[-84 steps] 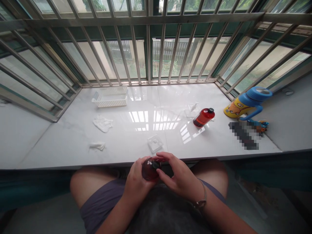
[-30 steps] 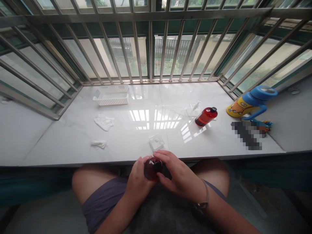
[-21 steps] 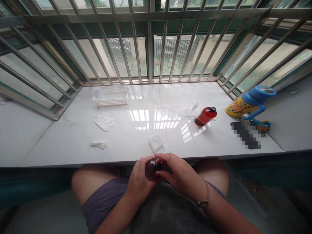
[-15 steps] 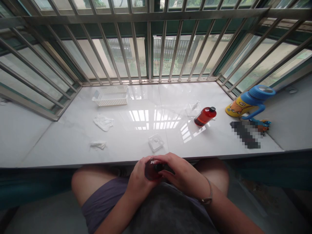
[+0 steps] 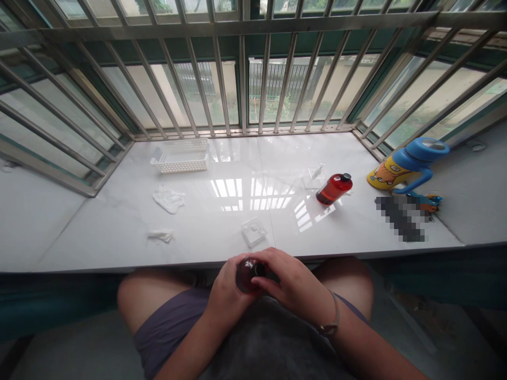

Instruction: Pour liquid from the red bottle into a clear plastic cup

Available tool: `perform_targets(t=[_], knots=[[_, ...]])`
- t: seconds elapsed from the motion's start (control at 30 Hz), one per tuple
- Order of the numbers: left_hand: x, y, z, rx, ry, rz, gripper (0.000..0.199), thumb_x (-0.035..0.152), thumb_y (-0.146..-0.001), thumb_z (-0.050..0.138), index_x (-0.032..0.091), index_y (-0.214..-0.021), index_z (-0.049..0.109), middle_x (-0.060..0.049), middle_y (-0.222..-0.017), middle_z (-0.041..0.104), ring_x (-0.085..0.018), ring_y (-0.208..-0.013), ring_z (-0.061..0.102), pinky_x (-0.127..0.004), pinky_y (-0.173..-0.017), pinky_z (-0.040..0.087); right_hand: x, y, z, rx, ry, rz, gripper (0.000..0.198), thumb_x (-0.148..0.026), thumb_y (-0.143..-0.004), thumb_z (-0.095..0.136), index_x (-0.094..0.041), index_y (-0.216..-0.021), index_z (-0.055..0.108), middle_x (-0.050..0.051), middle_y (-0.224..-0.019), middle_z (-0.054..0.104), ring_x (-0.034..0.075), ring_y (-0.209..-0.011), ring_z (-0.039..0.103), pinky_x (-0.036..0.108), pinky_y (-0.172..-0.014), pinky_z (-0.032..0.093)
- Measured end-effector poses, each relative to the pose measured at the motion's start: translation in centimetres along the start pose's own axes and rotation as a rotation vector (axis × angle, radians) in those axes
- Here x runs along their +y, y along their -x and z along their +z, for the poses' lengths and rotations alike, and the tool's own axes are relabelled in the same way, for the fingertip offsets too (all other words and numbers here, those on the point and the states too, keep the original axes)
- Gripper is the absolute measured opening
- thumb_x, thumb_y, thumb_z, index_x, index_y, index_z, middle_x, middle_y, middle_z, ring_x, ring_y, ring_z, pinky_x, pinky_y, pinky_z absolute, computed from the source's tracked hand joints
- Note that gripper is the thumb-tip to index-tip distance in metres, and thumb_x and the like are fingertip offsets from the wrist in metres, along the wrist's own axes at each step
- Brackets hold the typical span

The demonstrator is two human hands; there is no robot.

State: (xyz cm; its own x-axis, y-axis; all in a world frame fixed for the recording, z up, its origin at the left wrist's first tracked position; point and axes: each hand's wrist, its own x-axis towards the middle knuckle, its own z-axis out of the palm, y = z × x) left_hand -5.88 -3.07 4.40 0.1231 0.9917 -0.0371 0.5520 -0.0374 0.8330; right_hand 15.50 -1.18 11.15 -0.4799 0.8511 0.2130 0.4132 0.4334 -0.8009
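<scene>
A dark red bottle [image 5: 244,277] with a black cap [image 5: 258,270] is held in my lap, just below the edge of the white ledge. My left hand [image 5: 228,285] is wrapped round the bottle's body from the left. Over the top comes my right hand [image 5: 291,274], its thumb and curled fingers closed about the black cap. Those fingers partly hide the cap and the bottle's shoulder. A small clear plastic box [image 5: 254,232] lies on the ledge just beyond my hands.
On the ledge [image 5: 214,237] are a white basket [image 5: 184,168], a crumpled white cloth [image 5: 169,199], a smaller white scrap [image 5: 160,236], a red bottle [image 5: 333,189], a clear stand [image 5: 315,177], a blue-and-yellow flask [image 5: 400,164] and a blurred dark item [image 5: 402,219]. Metal bars [image 5: 243,95] close off the window.
My right thumb and wrist have shifted slightly left and turned around the cap. The bottle stays in my left hand, nearly still.
</scene>
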Motion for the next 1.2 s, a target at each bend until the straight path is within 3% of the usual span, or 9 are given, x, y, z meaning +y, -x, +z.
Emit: perform_targets(t=[0.27,0.63,0.87,1.2], knots=[[0.4,-0.5,-1.0,0.054,0.076,-0.025,0.068,0.035,-0.072,0.094,0.029,-0.132,0.064,-0.007,-0.131,0.077,-0.03,-0.116,0.077,-0.046,-0.101,0.062,0.3,0.3,-1.1,0.119,-0.201,0.058,0.037,-0.022,-0.099,0.072,-0.029,-0.135,0.064,0.007,-0.125,0.073,0.022,-0.113,0.072,0.039,-0.099,0.064],[-0.6,-3.3,-3.4,0.4,0.097,-0.131,0.08,0.052,-0.064,0.097,0.024,-0.128,0.06,-0.007,-0.117,0.078,-0.029,-0.102,0.079,-0.045,-0.092,0.065,3.0,1.1,-0.7,0.253,-0.232,0.176,0.025,-0.027,-0.101,0.068,-0.029,-0.126,0.071,0.008,-0.121,0.066,0.021,-0.11,0.069,0.035,-0.092,0.065],[-1.5,-6.5,-2.1,0.371,0.167,-0.168,0.082,0.05,-0.063,0.098,0.024,-0.129,0.056,-0.009,-0.118,0.077,-0.028,-0.102,0.079,-0.047,-0.096,0.064,4.2,1.4,-0.1,0.338,-0.236,0.225,0.022,-0.033,-0.098,0.075,-0.028,-0.12,0.074,0.008,-0.125,0.063,0.021,-0.113,0.069,0.039,-0.097,0.067],[-0.6,-8.8,1.3,0.281,0.238,-0.022,0.08,0.046,-0.069,0.099,0.024,-0.132,0.056,-0.009,-0.126,0.076,-0.028,-0.114,0.077,-0.047,-0.104,0.061,4.8,1.3,0.1,0.42,-0.222,0.214,0.019,-0.033,-0.097,0.078,-0.027,-0.113,0.073,0.008,-0.124,0.063,0.021,-0.114,0.07,0.039,-0.098,0.068]])
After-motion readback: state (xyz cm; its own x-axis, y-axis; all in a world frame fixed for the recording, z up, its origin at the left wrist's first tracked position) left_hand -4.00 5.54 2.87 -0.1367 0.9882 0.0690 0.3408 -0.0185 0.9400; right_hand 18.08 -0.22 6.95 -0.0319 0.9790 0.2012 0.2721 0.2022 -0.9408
